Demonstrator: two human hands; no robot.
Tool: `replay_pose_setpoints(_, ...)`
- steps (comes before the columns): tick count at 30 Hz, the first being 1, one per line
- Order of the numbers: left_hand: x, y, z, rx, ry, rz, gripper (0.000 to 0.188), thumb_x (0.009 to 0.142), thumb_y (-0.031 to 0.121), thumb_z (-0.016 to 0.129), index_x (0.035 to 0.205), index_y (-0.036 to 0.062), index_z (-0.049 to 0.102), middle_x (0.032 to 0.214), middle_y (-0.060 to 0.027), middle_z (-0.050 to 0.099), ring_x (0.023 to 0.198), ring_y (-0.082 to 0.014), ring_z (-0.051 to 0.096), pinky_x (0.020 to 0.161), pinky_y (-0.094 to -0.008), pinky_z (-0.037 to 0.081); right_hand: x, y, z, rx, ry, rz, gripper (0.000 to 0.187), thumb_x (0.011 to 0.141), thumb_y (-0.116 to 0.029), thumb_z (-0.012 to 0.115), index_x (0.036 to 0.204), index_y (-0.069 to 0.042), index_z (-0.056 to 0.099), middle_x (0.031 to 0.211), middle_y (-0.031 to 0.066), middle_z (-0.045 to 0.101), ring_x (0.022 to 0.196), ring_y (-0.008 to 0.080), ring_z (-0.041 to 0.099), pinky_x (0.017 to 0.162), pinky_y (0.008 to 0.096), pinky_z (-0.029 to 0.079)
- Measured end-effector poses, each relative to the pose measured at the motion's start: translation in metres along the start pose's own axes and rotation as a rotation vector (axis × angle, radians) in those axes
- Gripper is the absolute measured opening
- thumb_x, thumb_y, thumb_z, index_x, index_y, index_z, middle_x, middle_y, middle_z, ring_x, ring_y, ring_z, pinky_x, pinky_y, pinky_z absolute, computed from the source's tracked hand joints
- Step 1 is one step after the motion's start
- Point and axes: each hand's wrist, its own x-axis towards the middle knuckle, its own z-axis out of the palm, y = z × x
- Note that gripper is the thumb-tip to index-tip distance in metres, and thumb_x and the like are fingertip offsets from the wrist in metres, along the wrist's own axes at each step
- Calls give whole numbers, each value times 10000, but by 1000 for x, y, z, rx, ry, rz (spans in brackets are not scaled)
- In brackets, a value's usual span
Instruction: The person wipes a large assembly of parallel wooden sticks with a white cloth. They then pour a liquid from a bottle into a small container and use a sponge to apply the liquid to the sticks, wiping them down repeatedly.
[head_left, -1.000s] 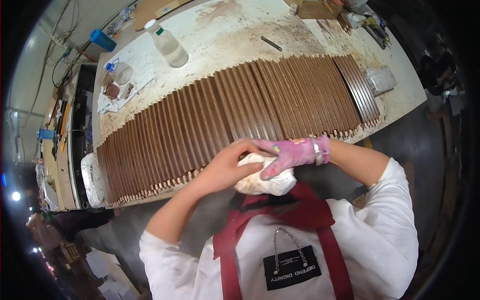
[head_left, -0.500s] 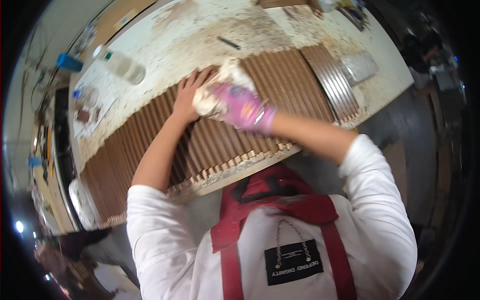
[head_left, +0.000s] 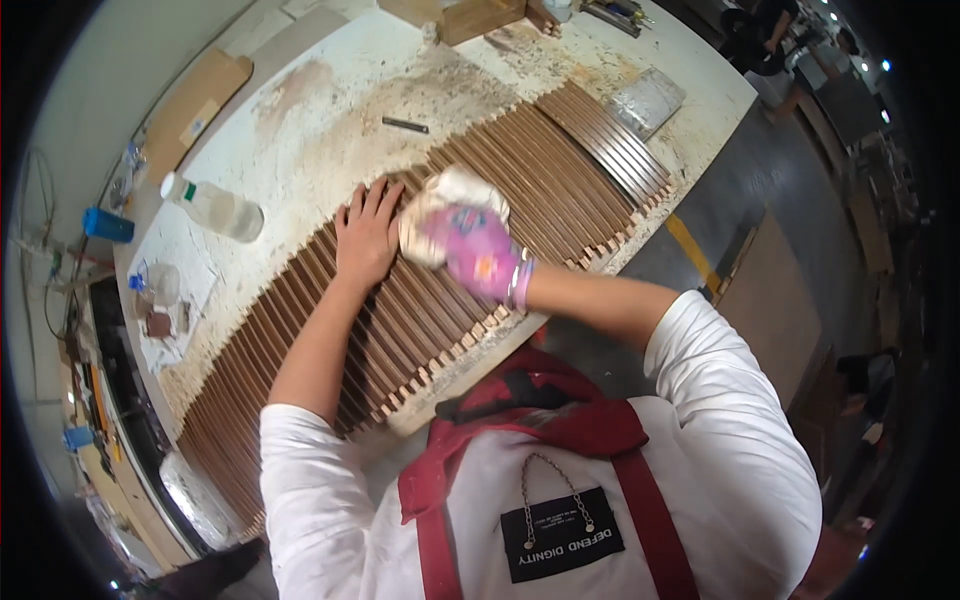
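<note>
Many narrow brown wooden strips (head_left: pixel 527 158) lie side by side in a long row, with pale tenon-like ends at the near edge. My bare left hand (head_left: pixel 368 238) rests flat on the strips near the middle of the row, its fingers spread. Just to its right, my right hand (head_left: pixel 482 256), in a pink-purple glove, presses a bunched off-white cloth (head_left: pixel 462 188) on the strips. The gloved fingers are partly blurred and partly hidden by the cloth. A group of shinier strips (head_left: pixel 607 143) lies at the row's right end.
The strips lie on a stained white worktable (head_left: pixel 345 130). A dark flat bar (head_left: pixel 405 125) lies beyond them. At left stand a clear bottle (head_left: pixel 228 212) and a small blue-capped bottle (head_left: pixel 155 284). A plastic-wrapped packet (head_left: pixel 647 101) lies far right; a cardboard box (head_left: pixel 483 17) sits at the back.
The whole view has shifted and turned with my head. My right hand still holds the cloth, which now sits slightly more to the right of my left hand. My left hand stays flat on the strips.
</note>
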Motion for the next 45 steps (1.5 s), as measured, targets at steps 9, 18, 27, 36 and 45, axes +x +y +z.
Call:
replay_pose_setpoints(9, -9, 34, -81, -822, -44, -163, 622, 928, 305, 542, 1449, 47, 321, 1513, -219, 273, 1397, -348, 278, 1140, -473, 242, -34, -23, -100, 1180, -323, 527, 576, 822, -113, 604, 1365, -9, 438, 1224, 156, 581, 1158, 238, 559, 1009, 342, 429)
replay_pose_setpoints(18, -14, 78, -130, -1161, -527, -421, 542, 753, 226, 778, 1193, 19, 536, 1072, -143, 628, 1013, -243, 624, 873, -346, 534, -25, 19, -112, 1533, -153, 602, 645, 887, -293, 654, 1403, -10, 389, 1336, 136, 509, 1228, 217, 499, 1024, 338, 427)
replay_pose_setpoints(27, 39, 89, -74, -422, -411, 267, 569, 770, 467, 720, 1119, 43, 571, 1254, -189, 535, 1149, -399, 496, 1038, -503, 369, -64, -3, -66, -95, -453, 165, 817, 772, -750, 492, 1370, -193, 494, 1489, 189, 334, 1416, 431, 192, 1116, 625, 55)
replay_pose_setpoints(36, 73, 20, 6, 95, -48, 369, 493, 940, 485, 466, 1337, 200, 529, 1386, -100, 472, 1241, -349, 416, 1005, -474, 410, -57, -5, -66, -128, -574, 174, 753, 804, -741, 451, 1441, -346, 373, 1558, 136, 238, 1431, 419, 171, 1085, 681, 24)
replay_pose_setpoints(45, 90, 102, -17, -304, -105, 502, 404, 913, 423, 560, 1161, 109, 615, 1217, -116, 572, 1098, -322, 544, 954, -505, 453, -68, -1, -57, -59, -535, 186, 745, 797, -748, 452, 1414, -333, 416, 1533, 162, 268, 1413, 436, 195, 1082, 677, 29)
